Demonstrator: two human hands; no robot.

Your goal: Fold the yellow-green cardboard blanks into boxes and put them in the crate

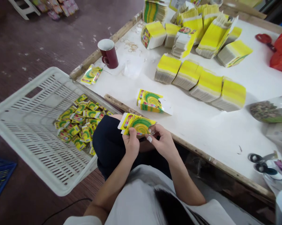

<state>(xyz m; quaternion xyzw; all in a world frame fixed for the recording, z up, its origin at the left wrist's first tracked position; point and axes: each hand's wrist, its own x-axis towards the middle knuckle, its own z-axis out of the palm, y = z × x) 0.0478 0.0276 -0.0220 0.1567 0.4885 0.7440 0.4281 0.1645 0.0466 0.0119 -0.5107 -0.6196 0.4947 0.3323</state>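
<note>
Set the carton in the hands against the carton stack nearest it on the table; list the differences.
The held carton is gripped by the left hand and right hand; the carton stack lies on the table. The held carton appears single; the carton stack has several layers. Both show yellow with green swirls.

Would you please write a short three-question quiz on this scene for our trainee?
1. True or false: the left hand and the right hand both touch a carton.
2. Multiple choice: the outside of the mug is a) blue, b) maroon, c) green.
3. Fill in: the white crate is on the person's ____ side.

Key: 1. True; 2. b; 3. left
</note>
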